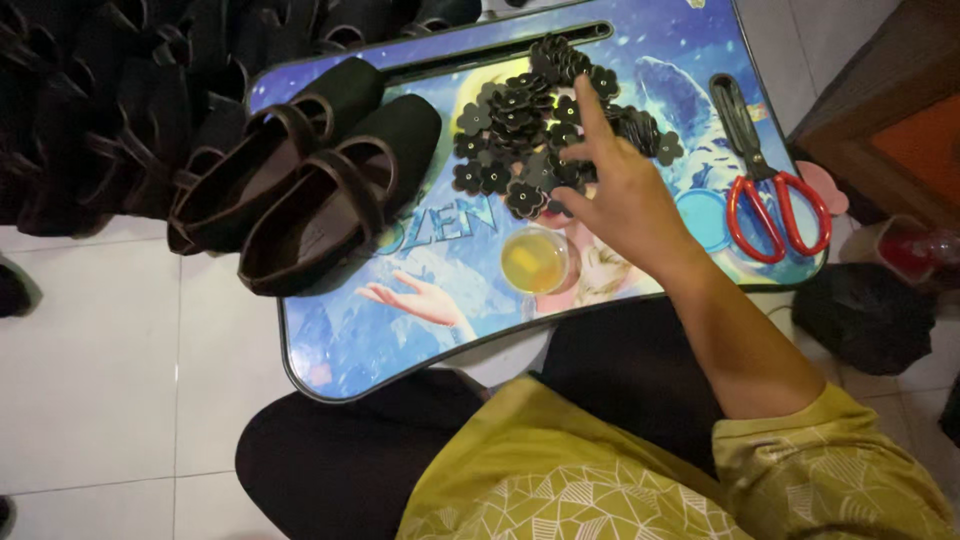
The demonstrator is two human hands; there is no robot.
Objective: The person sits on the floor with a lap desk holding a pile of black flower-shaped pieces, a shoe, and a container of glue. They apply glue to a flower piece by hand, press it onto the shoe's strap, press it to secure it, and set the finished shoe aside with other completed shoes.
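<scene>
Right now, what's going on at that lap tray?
A person seated on the floor reaches their right hand over a blue picture-printed lap tray, index finger extended onto a pile of small black flower-shaped cutouts. The left hand is out of view. A pair of dark strapped flat shoes lies on the tray's left side, a small round cup of yellowish liquid sits near the middle, and red-handled scissors rest untouched on the right.

Pile of small black flower-shaped cutouts (530, 120), flat and overlapping, heaped at the lap tray's far middle
</scene>
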